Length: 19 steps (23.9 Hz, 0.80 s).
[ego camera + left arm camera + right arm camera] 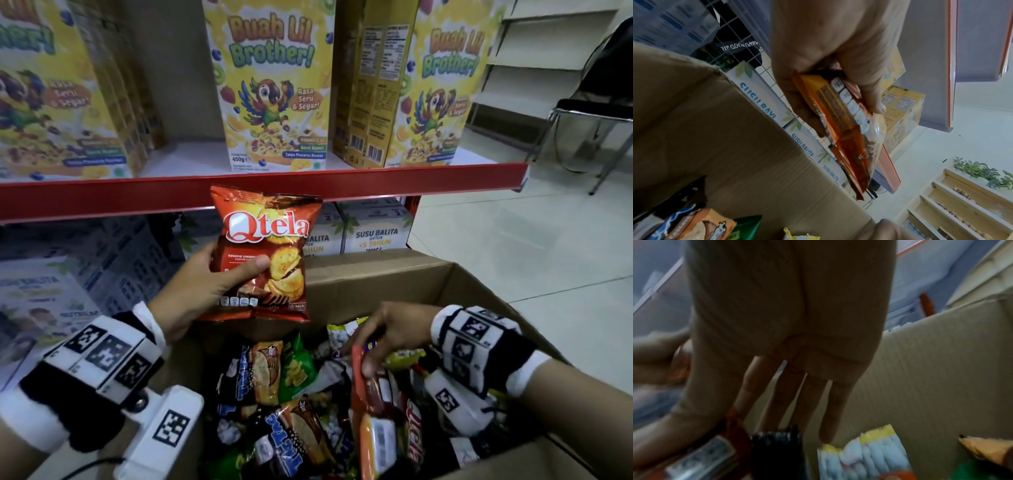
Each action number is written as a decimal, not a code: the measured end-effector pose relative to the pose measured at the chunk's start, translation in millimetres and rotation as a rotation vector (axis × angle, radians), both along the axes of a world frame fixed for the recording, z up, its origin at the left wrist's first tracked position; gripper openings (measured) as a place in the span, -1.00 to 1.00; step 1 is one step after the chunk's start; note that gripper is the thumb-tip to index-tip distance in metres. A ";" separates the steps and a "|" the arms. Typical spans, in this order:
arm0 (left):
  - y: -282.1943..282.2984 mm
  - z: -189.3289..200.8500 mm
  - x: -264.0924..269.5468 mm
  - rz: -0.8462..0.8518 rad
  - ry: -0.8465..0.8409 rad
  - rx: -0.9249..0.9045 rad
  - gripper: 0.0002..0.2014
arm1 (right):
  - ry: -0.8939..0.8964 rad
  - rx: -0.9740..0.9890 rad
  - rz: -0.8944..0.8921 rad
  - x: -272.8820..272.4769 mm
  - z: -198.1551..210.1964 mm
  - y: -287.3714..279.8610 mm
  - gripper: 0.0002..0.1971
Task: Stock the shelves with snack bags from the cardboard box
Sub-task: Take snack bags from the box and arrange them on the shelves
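Note:
My left hand (239,270) grips a red Qtela chip bag (263,253) upright above the far left edge of the open cardboard box (376,277), just below the red shelf edge (376,178). In the left wrist view the thumb and fingers of that hand (838,105) clamp the bag's (849,129) lower part. My right hand (363,353) reaches down into the box and pinches the top edge of an orange-red snack bag (373,411) between thumb and fingers. The right wrist view is blurred; there the fingers (826,418) point down among the bags.
Several mixed snack bags (274,377) fill the box. Yellow cereal boxes (274,85) stand on the shelf above, with a gap to their left. White milk cartons (376,236) sit on the lower shelf behind the box. A black chair (596,113) stands at the right on the tiled floor.

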<state>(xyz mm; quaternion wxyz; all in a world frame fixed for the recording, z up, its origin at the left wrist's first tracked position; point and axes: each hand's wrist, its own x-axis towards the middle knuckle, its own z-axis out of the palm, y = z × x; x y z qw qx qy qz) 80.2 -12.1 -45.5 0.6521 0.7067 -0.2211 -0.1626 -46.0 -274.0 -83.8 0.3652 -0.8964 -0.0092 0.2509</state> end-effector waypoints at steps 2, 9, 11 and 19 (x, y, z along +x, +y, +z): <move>0.7 0.6 1.1 0.023 0.016 -0.018 -0.28 | -0.069 0.182 -0.085 -5.0 24.7 -10.3 -0.84; -6.9 3.0 -7.2 0.079 -0.001 -0.061 -0.33 | -0.346 0.526 -0.383 3.0 56.2 -21.6 -0.67; -7.4 4.2 -9.1 0.100 -0.012 -0.065 -0.37 | -0.339 0.532 -0.361 0.9 57.1 -18.2 -0.63; -7.5 8.2 -10.5 0.032 0.171 -0.048 -0.55 | -1.196 0.733 -0.688 -5.8 128.4 4.5 -0.86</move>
